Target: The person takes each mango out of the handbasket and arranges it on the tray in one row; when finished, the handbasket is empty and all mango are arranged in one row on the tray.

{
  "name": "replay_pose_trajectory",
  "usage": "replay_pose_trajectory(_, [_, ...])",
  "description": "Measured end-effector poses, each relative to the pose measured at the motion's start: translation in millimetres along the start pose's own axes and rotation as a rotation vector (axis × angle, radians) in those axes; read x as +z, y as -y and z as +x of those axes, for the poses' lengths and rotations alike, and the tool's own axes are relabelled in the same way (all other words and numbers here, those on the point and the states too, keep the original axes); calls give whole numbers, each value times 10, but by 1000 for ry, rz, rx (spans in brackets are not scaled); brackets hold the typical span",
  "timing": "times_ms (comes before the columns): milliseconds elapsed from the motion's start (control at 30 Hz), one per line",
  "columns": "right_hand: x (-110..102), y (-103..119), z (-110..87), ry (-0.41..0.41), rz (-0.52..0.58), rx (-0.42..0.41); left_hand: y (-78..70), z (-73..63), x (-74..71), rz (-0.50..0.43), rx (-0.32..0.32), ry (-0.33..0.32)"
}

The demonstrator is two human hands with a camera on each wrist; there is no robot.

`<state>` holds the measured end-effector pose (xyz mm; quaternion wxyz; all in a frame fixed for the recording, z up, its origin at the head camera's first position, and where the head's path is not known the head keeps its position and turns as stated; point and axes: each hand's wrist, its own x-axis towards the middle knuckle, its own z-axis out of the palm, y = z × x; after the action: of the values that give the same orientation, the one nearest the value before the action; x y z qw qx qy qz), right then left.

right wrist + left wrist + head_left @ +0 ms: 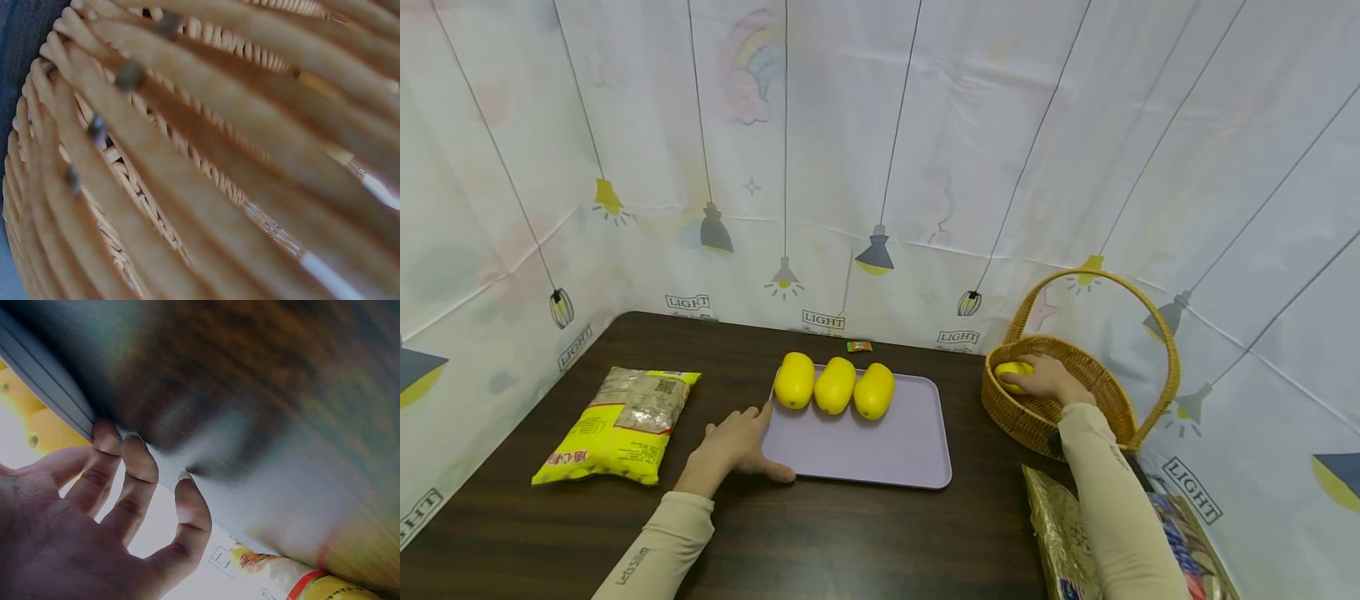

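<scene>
Three smooth yellow oval fruits (834, 386) lie side by side along the back left of a pale purple tray (868, 454). My left hand (737, 443) rests against the tray's front left corner, with the thumb at the front edge and fingers along the left side. In the left wrist view its fingertips (192, 506) touch the table beside the tray rim (50, 378). My right hand (1051, 381) reaches inside a wicker basket (1026, 423) and grips another yellow oval fruit (1013, 377). Only basket weave fills the right wrist view, so that hand is hidden there.
A yellow and clear bag (617, 427) lies left of the tray. Behind the tray is a small orange-green packet (860, 346). The basket's tall handle (1172, 358) arches up. Gold packaging (1060, 525) and a colourful package (1191, 546) lie by my right forearm. A printed curtain (880, 150) borders the table.
</scene>
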<state>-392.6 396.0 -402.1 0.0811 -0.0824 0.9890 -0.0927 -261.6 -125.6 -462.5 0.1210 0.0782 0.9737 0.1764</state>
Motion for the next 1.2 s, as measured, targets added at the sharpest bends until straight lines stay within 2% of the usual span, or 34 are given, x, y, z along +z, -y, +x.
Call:
replay_pose_trajectory(433, [102, -86, 102, -25, -17, 7, -6, -21, 4, -8, 0, 1])
replay_pose_trajectory(1200, [183, -165, 72, -43, -18, -44, 15, 14, 21, -2, 3, -4])
